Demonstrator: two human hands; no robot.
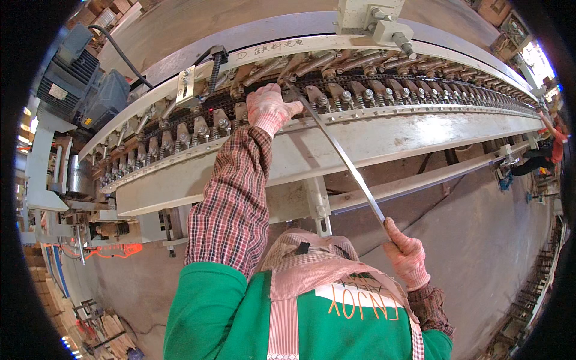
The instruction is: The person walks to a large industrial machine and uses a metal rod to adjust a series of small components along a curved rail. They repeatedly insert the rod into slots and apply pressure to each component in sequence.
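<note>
My right hand (pixel 408 257), in a pale pinkish work glove, grips the lower end of a long flat metal bar (pixel 346 157). The thumb lies along the bar, which slants up and left until its far end meets the row of spring-loaded clamps (pixel 318 96) on a long machine. Beside that far end, my left hand (pixel 270 108), gloved too, reaches over the clamps. Its fingers curl down among the metal parts and its thumb points right, close to the bar. Whatever lies under those fingers is hidden.
The machine's pale beam (pixel 420 135) curves across the view. A grey motor (pixel 75 78) stands at its left end; a bolted bracket (pixel 375 24) projects above it. Another person in red (pixel 555 141) is at the far right. Stacked wood (pixel 114 333) lies lower left.
</note>
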